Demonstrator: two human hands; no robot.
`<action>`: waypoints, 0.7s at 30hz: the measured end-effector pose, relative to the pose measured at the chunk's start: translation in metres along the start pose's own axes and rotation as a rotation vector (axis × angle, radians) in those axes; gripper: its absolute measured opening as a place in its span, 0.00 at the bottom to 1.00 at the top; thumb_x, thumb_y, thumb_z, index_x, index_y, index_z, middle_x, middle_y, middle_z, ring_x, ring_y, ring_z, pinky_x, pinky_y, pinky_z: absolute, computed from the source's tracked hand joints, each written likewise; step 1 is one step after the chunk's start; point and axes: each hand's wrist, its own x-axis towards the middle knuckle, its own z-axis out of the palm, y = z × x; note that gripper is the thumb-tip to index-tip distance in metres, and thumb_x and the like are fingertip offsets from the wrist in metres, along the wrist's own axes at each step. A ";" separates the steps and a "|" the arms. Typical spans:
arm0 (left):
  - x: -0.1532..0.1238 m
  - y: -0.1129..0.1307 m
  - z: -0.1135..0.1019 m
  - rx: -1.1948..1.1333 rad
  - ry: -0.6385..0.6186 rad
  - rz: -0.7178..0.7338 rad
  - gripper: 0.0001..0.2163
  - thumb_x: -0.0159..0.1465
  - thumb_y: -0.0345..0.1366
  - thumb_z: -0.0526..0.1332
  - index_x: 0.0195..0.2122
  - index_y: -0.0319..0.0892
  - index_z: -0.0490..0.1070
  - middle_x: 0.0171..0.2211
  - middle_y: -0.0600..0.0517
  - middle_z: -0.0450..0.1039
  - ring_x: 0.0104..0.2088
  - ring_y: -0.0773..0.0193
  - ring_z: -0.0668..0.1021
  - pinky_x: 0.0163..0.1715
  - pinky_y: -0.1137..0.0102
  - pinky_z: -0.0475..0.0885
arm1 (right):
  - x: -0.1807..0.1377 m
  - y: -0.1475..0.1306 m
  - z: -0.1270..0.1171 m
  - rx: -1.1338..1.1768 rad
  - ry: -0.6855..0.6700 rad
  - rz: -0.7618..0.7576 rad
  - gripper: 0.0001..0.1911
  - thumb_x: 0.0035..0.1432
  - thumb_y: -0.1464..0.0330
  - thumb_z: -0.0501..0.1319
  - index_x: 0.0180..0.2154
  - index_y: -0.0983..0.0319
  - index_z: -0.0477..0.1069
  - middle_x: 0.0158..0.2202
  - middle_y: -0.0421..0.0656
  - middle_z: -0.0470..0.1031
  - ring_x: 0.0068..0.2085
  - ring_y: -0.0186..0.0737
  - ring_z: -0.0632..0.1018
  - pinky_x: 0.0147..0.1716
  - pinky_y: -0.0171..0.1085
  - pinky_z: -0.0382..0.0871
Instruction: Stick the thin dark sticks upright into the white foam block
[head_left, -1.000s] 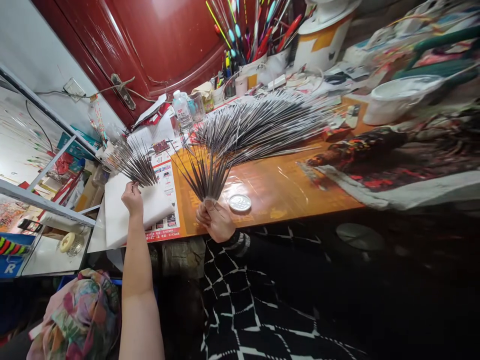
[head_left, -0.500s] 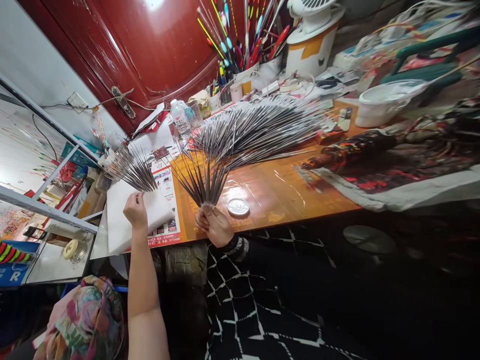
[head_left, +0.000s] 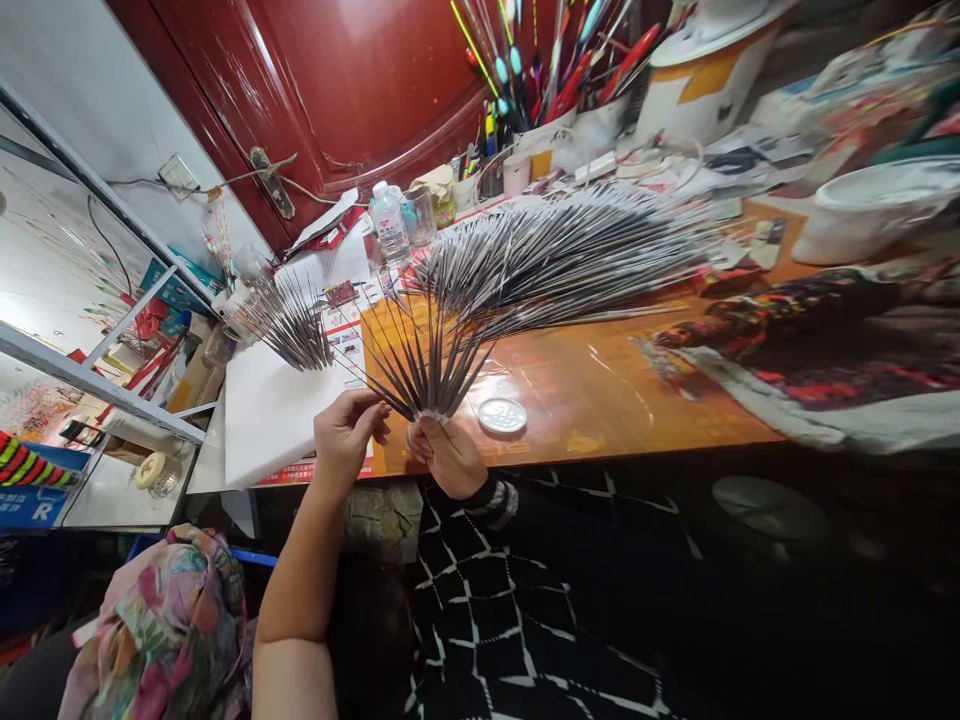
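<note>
- So the right hand (head_left: 442, 455) is closed in a firm pinch on a fan of slender pointed quills (head_left: 424, 375), gripping it at the bunched base, with the tips splaying up and outward.
- Left hand (head_left: 343, 440) sits just beside it, fingers curled and thumb pressed in, close to the base of that fan. Honestly can't tell if it's pinching a single thin quill or nothing at all.
- That held fan is up above the near table edge. In this view it overlaps a much bigger spread of quills (head_left: 562, 250) lying across the orange varnished table (head_left: 600, 400).
- Another smaller bunch of quills (head_left: 289, 325) sits at the far edge of a white foam block (head_left: 274, 420), off to the left of the hands.
- A printed flyer (head_left: 346, 345) lies by the foam block, and a round metal lid (head_left: 502, 416) sits on the table just past the right hand.
- Further back there's a water bottle (head_left: 388, 222) and cups packed with painted fishing floats (head_left: 540, 80), right in front of a red door (head_left: 337, 80).
- Over on the right, a white bowl (head_left: 877, 210) and a patterned cloth (head_left: 817, 330) sit on the table. The right wrist has a black sleeve (head_left: 495, 500) with a knit cuff.
</note>
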 end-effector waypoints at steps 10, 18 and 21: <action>0.069 -0.053 -0.106 0.534 0.477 -0.102 0.08 0.60 0.39 0.62 0.38 0.41 0.74 0.31 0.53 0.75 0.24 0.71 0.76 0.17 0.78 0.70 | 0.001 0.003 -0.002 0.023 -0.005 -0.029 0.28 0.57 0.47 0.65 0.27 0.63 0.60 0.18 0.33 0.50 0.18 0.26 0.57 0.20 0.31 0.50; 0.091 -0.089 -0.130 0.804 0.327 -0.312 0.13 0.59 0.37 0.62 0.44 0.41 0.76 0.37 0.49 0.80 0.25 0.67 0.78 0.25 0.72 0.73 | 0.001 0.001 -0.001 0.039 -0.001 -0.021 0.28 0.56 0.47 0.65 0.26 0.63 0.60 0.18 0.33 0.50 0.18 0.27 0.58 0.19 0.31 0.51; 0.095 -0.093 -0.129 0.858 0.313 -0.316 0.11 0.59 0.38 0.62 0.41 0.42 0.78 0.34 0.50 0.81 0.26 0.66 0.79 0.33 0.70 0.74 | 0.000 -0.001 0.000 0.027 -0.004 -0.018 0.29 0.56 0.46 0.65 0.26 0.63 0.60 0.18 0.33 0.49 0.18 0.27 0.58 0.19 0.31 0.51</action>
